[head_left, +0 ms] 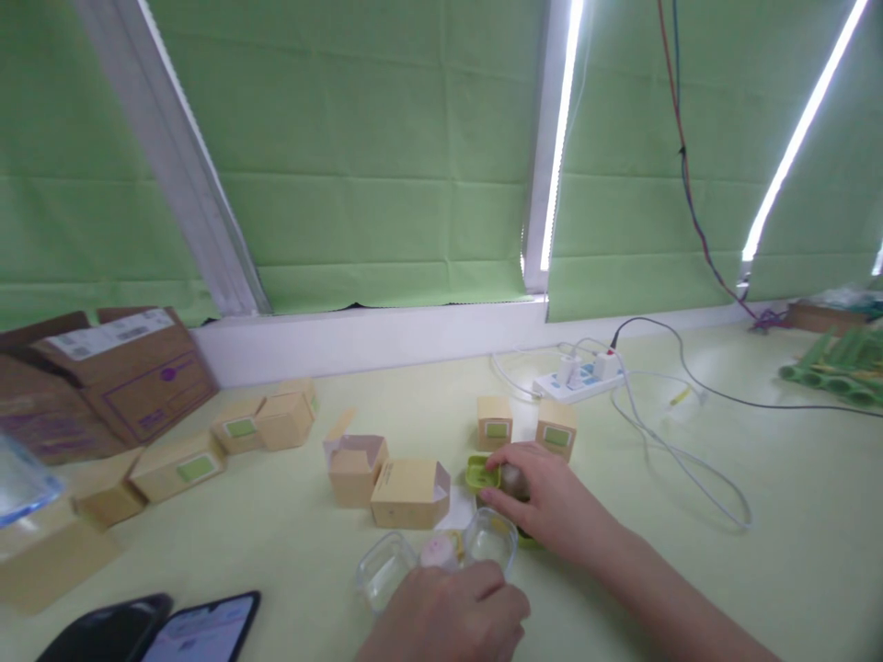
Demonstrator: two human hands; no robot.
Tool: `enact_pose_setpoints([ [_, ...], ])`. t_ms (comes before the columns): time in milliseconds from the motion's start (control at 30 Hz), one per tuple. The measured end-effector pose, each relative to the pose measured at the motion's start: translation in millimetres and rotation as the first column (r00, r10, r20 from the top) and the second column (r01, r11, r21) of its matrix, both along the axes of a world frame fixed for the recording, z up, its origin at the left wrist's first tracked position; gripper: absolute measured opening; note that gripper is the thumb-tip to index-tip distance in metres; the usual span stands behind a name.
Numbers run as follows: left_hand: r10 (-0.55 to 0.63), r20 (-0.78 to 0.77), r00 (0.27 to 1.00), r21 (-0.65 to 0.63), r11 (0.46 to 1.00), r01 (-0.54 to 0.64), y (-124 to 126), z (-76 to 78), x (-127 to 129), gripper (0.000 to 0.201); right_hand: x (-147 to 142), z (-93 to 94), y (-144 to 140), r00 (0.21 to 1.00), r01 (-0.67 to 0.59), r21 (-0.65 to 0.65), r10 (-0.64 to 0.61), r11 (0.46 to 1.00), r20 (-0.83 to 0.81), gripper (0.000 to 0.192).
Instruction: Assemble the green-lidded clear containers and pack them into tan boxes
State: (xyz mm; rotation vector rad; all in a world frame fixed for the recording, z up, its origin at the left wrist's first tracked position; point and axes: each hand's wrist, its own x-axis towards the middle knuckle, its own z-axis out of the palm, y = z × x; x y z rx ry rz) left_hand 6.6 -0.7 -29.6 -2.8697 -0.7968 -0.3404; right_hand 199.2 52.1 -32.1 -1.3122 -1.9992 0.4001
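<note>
While the big cardboard carton [103, 377] sits far left w/ small tan boxes [179, 464] strewn beside it, two phones [158, 630] lie at the near edge. Center: an open tan box [355, 469] and another on its side [408, 494]. The left hand [448, 616] curls over a clear plastic case [386, 565] & a small pink piece [439, 550]; whether it grips cannot be told. The right hand [544, 501] pinches a small round item into the green tray [481, 473], fingers closed on it. Tray probably light, stiff, thin plastic; best held by its rim. Clear case likely slick, light. Right: power strip [579, 377], white cables [676, 450].
</note>
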Motion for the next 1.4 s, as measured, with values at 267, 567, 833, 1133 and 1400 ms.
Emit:
enact_pose_setpoints([
  [267,0.010,-0.070,0.998,-0.004,1.000,-0.010,1,3.1,5,0.012,-3,-3.1,-2,0.999,-0.032,0.030,0.031,0.999,0.023,0.014],
  [567,-0.002,0.131,0.991,0.027,1.000,-0.002,1,7.1,4,0.016,26,11.5,7,0.989,0.150,0.215,-0.142,0.965,-0.049,0.017],
  [833,0.031,0.309,0.950,-0.048,0.999,-0.018,0,10.1,-4,0.014,52,-15.8,29,0.944,0.322,0.244,-0.331,0.915,-0.006,0.045],
  [1133,0.103,0.477,0.873,-0.078,0.994,-0.074,-4,14.9,-4,0.017,56,-15.5,31,0.932,0.362,0.264,-0.338,0.894,-0.134,0.042],
  [1400,0.363,0.785,0.502,-0.270,0.930,-0.251,-1,19.2,-6,0.021,12,8.3,-8,0.911,0.171,0.319,-0.026,0.932,-0.412,0.035],
])
